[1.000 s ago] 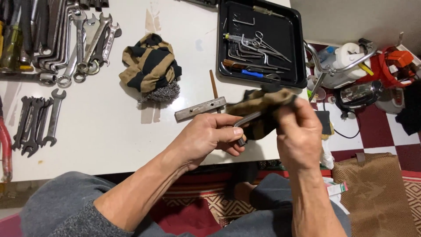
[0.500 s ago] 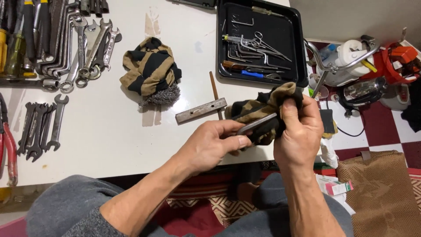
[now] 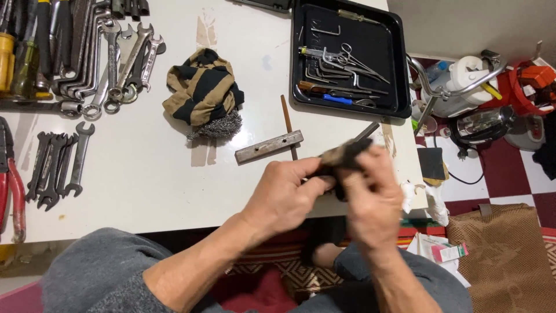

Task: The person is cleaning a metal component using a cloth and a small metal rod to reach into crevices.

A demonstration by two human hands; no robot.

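My left hand (image 3: pixel 286 194) grips one end of a dark metal tool (image 3: pixel 366 131) whose tip sticks out up and to the right. My right hand (image 3: pixel 370 200) is closed over a brown striped rag (image 3: pixel 341 156) wrapped around that tool. Both hands are at the front edge of the white table (image 3: pixel 145 179). Just beyond them lies a flat grey metal bar (image 3: pixel 269 146) across a thin brown rod (image 3: pixel 286 119).
A second striped rag (image 3: pixel 200 93) with steel wool (image 3: pixel 219 126) lies mid-table. Several wrenches (image 3: pixel 110 58) and spanners (image 3: pixel 58 165) sit at the left, red pliers (image 3: pixel 14 194) at the edge. A black tray (image 3: pixel 399 69) holds small tools. Clutter and a kettle (image 3: pixel 483 124) are on the floor at right.
The rag has bunched tighter around the tool and my right hand has slid down over it; both hands have shifted slightly toward me.
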